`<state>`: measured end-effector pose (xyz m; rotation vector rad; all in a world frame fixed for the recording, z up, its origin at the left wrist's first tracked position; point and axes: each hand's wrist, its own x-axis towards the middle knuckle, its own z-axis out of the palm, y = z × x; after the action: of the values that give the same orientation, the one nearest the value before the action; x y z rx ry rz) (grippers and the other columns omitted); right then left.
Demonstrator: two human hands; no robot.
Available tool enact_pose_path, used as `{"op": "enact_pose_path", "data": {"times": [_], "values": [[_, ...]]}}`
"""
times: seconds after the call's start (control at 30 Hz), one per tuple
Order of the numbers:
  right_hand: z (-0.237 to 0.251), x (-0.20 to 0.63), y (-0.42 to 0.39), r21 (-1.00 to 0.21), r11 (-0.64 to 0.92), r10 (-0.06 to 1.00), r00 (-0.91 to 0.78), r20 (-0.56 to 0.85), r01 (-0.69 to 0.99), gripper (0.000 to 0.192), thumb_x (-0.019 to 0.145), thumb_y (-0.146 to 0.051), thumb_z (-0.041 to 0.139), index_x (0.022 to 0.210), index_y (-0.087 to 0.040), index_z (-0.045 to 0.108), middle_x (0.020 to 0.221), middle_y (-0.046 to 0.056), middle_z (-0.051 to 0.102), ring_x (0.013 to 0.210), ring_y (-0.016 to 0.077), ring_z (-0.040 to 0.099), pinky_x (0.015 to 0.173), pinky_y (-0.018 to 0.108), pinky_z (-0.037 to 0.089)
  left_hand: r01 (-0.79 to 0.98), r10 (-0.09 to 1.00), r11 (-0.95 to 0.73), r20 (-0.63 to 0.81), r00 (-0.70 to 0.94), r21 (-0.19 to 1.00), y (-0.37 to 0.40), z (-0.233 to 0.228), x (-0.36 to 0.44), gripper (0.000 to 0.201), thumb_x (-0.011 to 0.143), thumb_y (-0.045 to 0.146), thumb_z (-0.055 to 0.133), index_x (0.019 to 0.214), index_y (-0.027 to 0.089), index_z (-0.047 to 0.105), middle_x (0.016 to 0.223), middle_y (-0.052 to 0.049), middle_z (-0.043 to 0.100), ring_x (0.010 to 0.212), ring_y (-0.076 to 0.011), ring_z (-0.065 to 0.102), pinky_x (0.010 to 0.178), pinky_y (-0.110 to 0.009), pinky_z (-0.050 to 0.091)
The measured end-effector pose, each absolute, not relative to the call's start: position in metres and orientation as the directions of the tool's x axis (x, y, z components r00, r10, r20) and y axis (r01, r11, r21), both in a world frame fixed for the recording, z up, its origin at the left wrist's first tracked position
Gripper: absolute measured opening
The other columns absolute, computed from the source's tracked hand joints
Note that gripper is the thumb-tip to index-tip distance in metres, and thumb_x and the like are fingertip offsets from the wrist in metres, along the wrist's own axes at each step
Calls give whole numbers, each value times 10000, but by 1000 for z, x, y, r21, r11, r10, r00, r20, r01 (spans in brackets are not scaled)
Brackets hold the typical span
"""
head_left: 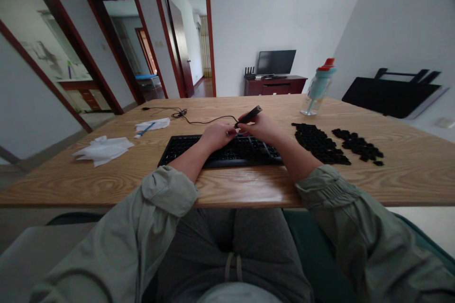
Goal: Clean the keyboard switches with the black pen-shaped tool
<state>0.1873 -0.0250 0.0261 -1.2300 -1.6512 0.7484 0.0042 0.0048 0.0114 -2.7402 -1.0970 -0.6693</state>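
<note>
A black keyboard [220, 151] with its keycaps off lies on the wooden table [249, 184] in front of me. My right hand [259, 125] holds a slim black tool [249, 114] tilted up above the keyboard's back edge. My left hand [216, 133] rests on the keyboard and pinches at the tool's lower tip. The keyboard's black cable [199, 120] runs back across the table.
Two heaps of black keycaps [320, 142] [357, 144] lie to the right of the keyboard. A clear bottle with a red and teal cap [317, 87] stands behind them. White tissues [104, 149] and a wrapped wipe [151, 125] lie at the left.
</note>
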Motion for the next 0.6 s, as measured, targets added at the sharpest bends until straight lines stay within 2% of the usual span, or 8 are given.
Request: {"op": "enact_pose_path", "data": {"times": [0.1,0.3,0.43,0.6], "values": [[26,187,-25,-905,277,960,-57,274,323,223,780,-203,670,985,-130,621,903,86,679,768,164,656,667,289,569,682,635,-728,434,639,62,4,12,5,242,884,313,516,927,232,739,952,-48,708,863,-180,636,753,-282,466],[26,192,-23,-785,340,931,-69,357,519,168,770,-244,652,898,-136,663,833,72,683,739,171,633,628,272,526,722,678,-687,434,593,86,3,13,4,210,853,350,561,890,228,728,939,-43,722,867,-197,644,751,-301,477],[24,195,-20,-769,318,936,-54,348,555,176,773,-273,643,880,-135,664,803,78,686,697,177,633,593,273,507,731,722,-655,447,529,192,4,15,0,204,824,386,604,873,214,702,917,-40,722,810,-184,642,712,-292,482],[21,194,-16,-798,306,945,-60,323,520,171,782,-282,633,880,-142,649,816,80,684,678,170,629,579,270,502,693,760,-637,426,490,339,11,15,-4,246,822,382,595,970,207,684,925,-35,722,775,-161,639,701,-275,493]]}}
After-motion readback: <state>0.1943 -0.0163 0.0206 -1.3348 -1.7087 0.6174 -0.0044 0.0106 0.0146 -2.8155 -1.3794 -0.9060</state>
